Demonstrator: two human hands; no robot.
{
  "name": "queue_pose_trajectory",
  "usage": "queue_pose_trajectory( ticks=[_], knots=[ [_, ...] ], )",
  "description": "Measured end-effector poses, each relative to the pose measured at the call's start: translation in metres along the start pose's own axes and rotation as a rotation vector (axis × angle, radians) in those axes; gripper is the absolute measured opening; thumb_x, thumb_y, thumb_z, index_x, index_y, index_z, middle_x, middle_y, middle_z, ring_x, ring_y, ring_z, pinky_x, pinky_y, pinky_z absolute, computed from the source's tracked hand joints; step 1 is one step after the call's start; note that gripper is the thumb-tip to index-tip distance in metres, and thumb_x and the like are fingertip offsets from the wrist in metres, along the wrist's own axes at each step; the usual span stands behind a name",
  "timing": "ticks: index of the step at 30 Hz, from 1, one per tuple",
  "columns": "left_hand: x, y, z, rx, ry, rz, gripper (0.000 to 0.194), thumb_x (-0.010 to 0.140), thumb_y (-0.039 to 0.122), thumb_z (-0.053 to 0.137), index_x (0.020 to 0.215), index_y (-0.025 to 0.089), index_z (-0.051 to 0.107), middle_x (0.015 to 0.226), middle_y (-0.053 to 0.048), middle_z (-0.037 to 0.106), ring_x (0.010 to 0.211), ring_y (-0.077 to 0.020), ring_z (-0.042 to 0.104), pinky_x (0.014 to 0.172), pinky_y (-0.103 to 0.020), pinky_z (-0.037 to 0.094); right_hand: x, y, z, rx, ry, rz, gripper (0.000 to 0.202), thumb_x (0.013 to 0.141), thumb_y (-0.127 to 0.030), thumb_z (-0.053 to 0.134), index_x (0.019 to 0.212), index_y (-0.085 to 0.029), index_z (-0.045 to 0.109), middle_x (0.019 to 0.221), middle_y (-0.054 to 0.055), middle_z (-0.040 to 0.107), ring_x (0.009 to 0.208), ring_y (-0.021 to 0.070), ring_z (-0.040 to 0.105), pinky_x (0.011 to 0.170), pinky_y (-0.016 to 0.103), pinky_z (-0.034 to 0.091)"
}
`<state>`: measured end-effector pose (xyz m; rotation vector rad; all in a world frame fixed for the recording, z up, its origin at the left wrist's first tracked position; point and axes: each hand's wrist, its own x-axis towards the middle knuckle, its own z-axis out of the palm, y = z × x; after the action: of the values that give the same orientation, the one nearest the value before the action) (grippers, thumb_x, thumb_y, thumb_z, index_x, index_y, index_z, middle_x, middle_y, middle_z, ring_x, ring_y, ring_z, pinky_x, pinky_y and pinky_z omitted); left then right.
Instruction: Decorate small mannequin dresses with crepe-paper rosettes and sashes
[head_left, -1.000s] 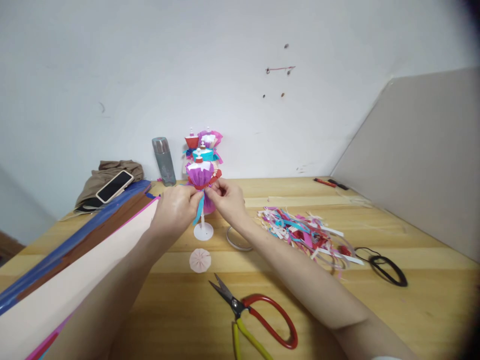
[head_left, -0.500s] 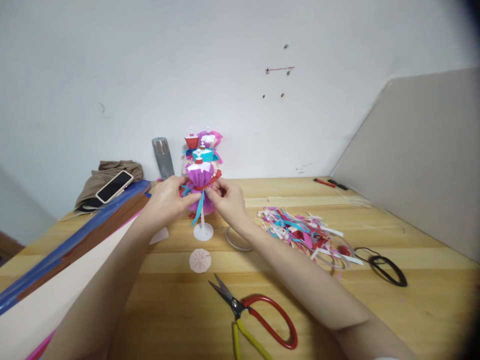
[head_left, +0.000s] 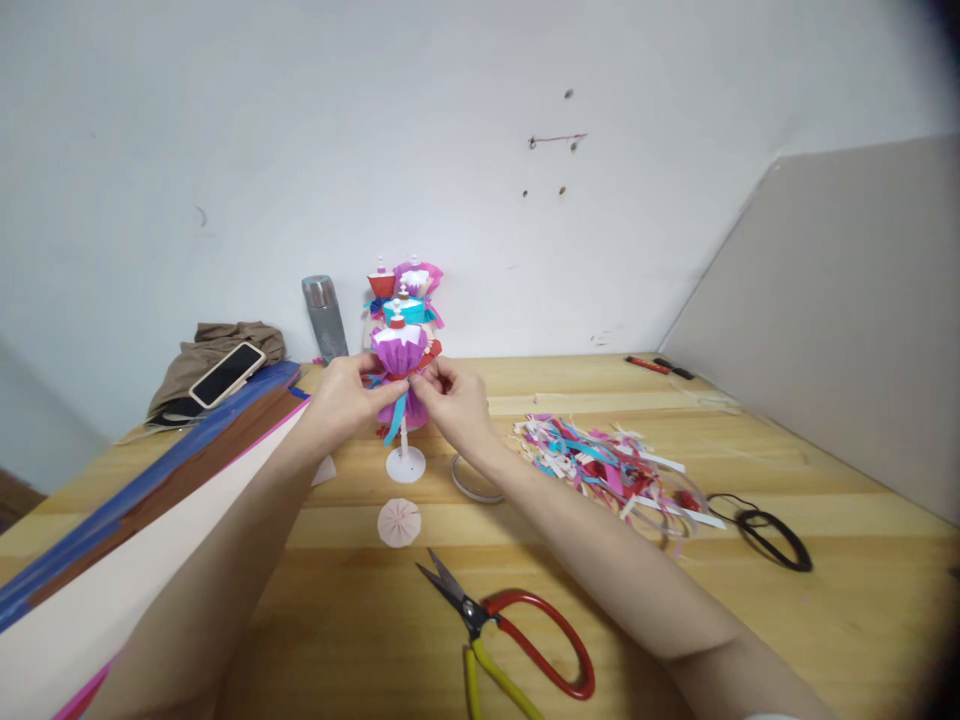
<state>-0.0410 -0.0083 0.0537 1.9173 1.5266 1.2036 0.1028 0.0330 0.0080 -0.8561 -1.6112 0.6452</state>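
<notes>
A small white dress form in a purple paper dress stands upright on its round white base. From the left, my left hand pinches the dress at the waist, its thumb over the front. On the other side, my right hand has thumb and fingertips closed at the waist, beside a red band. A blue strip hangs down below my thumbs. Behind stand several more dressed forms, one in blue and one in red.
Open scissors and a pleated pink disc lie in front. Paper scraps and a black loop are at right. Long paper sheets, a phone, cloth and a flask are at left.
My left thumb has moved slightly right across the waist, toward my right thumb. The blue strip now shows only below the thumbs.
</notes>
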Motion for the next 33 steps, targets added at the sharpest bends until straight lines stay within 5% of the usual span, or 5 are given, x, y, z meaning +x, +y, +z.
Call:
queue_pose_trajectory(
  ticks=[7, 19, 26, 33],
  knots=[
    [0.000, 0.004, -0.001, -0.019, -0.016, 0.000, 0.029, 0.074, 0.025, 0.063, 0.099, 0.012, 0.071, 0.100, -0.009, 0.075, 0.090, -0.0235, 0.069, 0.081, -0.034, 0.056, -0.001, -0.001, 0.000, 0.027, 0.005, 0.005, 0.027, 0.075, -0.033, 0.056, 0.056, -0.021, 0.041, 0.052, -0.005, 0.038, 0.052, 0.0109, 0.035, 0.052, 0.025, 0.029],
    [-0.001, 0.004, -0.005, -0.042, -0.054, -0.014, 0.034, 0.073, 0.034, 0.066, 0.098, 0.012, 0.071, 0.101, -0.011, 0.074, 0.095, -0.0248, 0.068, 0.082, -0.034, 0.053, 0.000, 0.000, 0.000, 0.037, 0.003, -0.003, 0.026, 0.075, -0.035, 0.055, 0.057, -0.021, 0.042, 0.052, -0.005, 0.038, 0.052, 0.0106, 0.036, 0.052, 0.025, 0.029],
    [-0.010, 0.017, -0.013, 0.423, 0.022, -0.112, 0.021, 0.071, 0.037, 0.061, 0.064, 0.017, 0.063, 0.061, -0.001, 0.063, 0.059, -0.0163, 0.055, 0.055, -0.026, 0.037, 0.001, 0.003, 0.000, 0.051, 0.006, -0.019, 0.026, 0.075, -0.033, 0.056, 0.057, -0.020, 0.043, 0.052, -0.006, 0.038, 0.051, 0.0100, 0.036, 0.051, 0.024, 0.029],
    [-0.021, 0.032, 0.001, 0.536, -0.015, -0.041, 0.025, 0.077, 0.033, 0.054, 0.058, 0.018, 0.056, 0.055, 0.000, 0.053, 0.054, -0.0133, 0.044, 0.055, -0.027, 0.028, -0.001, 0.000, -0.001, 0.029, -0.009, 0.006, 0.026, 0.076, -0.034, 0.056, 0.057, -0.020, 0.043, 0.050, -0.006, 0.039, 0.051, 0.0099, 0.036, 0.052, 0.024, 0.028]
  ],
)
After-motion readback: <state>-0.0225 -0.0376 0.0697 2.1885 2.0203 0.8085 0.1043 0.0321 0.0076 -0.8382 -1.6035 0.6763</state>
